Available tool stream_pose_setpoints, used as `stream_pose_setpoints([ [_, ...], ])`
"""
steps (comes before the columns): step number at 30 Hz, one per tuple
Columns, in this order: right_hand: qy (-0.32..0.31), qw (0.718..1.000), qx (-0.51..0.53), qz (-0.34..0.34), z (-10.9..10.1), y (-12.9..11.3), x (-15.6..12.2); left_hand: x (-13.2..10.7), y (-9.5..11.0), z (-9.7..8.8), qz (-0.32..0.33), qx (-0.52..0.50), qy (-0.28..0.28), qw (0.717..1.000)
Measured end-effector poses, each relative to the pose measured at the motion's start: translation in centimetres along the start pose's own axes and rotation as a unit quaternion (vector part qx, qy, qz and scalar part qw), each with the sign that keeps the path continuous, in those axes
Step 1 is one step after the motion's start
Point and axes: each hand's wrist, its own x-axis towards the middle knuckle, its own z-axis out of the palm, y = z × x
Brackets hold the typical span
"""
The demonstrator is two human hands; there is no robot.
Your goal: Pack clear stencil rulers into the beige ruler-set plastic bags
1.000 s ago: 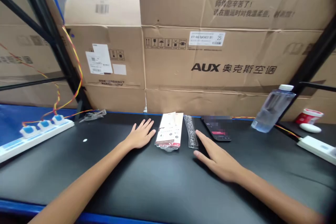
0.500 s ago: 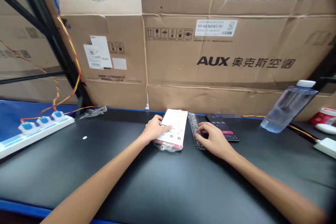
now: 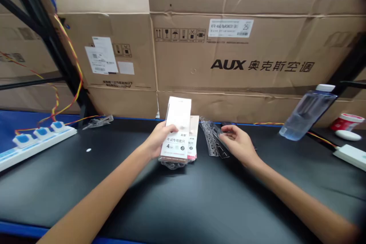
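Observation:
My left hand [image 3: 156, 140] grips a white-fronted ruler-set packet [image 3: 178, 116] by its left edge, thumb across the front. The packet is tilted up off the black tabletop, with clear plastic showing at its bottom end. Behind it and partly covered, a second similar packet [image 3: 193, 131] lies on the table. My right hand [image 3: 240, 145] pinches a clear ruler with black-edged cut-outs [image 3: 219, 145] between thumb and fingers. Beside that one, a transparent stencil ruler [image 3: 210, 140] lies on the tabletop.
At the left stands a white power strip [image 3: 40, 145] with several plugs. Clear plastic scraps [image 3: 98, 122] lie near the black post. A water bottle [image 3: 307, 112] leans at the right, near a red-and-white tub [image 3: 345, 121]. Large cardboard boxes [image 3: 183, 80] wall off the back.
My left hand has lifted the front packet and tilted it up, uncovering the second one. My right hand has raised one clear ruler away from the other, and now hides most of the phone.

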Motion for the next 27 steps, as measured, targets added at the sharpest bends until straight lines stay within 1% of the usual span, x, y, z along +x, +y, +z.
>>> stream_pose_setpoints([
  [2,-0.008,0.998,0.052,0.031,-0.3,-0.6,-0.1,-0.4,0.0,0.5,-0.003,-0.025,-0.006,1.0],
  [4,-0.053,0.991,0.105,0.063,-0.4,-1.3,-0.4,-0.7,-0.2,1.0,-0.003,-0.041,-0.013,0.999],
  [7,-0.131,0.972,0.166,0.1,-0.3,-2.5,-1.4,-1.0,-0.5,1.5,-0.004,-0.054,-0.028,0.998],
  [9,-0.157,0.961,0.192,0.121,-0.2,-3.4,-2.1,-1.1,-0.7,1.7,-0.003,-0.059,-0.029,0.998],
  [10,-0.171,0.954,0.207,0.134,-0.1,-3.8,-2.5,-1.2,-0.8,1.8,-0.003,-0.059,-0.027,0.998],
  [11,-0.173,0.939,0.251,0.159,0.0,-4.3,-2.9,-1.2,-0.9,1.9,-0.005,-0.058,-0.027,0.998],
  [13,-0.186,0.916,0.312,0.17,0.1,-5.3,-3.6,-1.4,-1.1,2.2,-0.009,-0.053,-0.029,0.998],
  [14,-0.19,0.914,0.323,0.154,0.2,-5.7,-4.0,-1.5,-1.2,2.4,-0.012,-0.049,-0.029,0.998],
  [16,-0.213,0.919,0.313,0.114,0.4,-6.4,-4.9,-1.8,-1.4,2.9,-0.01,-0.039,-0.015,0.999],
  [18,-0.252,0.918,0.294,0.081,0.8,-6.9,-6.0,-2.0,-1.6,3.5,0.008,-0.023,0.014,1.0],
  [19,-0.282,0.913,0.287,0.074,1.1,-7.0,-6.6,-2.0,-1.8,3.7,0.02,-0.012,0.028,0.999],
  [21,-0.343,0.891,0.283,0.091,1.6,-7.1,-7.7,-2.1,-2.0,4.1,0.043,0.005,0.049,0.998],
  [23,-0.37,0.877,0.287,0.11,2.2,-7.0,-8.6,-2.1,-2.2,4.1,0.057,0.007,0.059,0.997],
  [25,-0.37,0.872,0.293,0.134,2.8,-6.7,-9.2,-2.1,-2.3,4.0,0.065,0.001,0.066,0.996],
  [27,-0.349,0.876,0.294,0.154,3.2,-6.3,-9.4,-2.0,-2.4,3.9,0.071,-0.005,0.072,0.995],
])
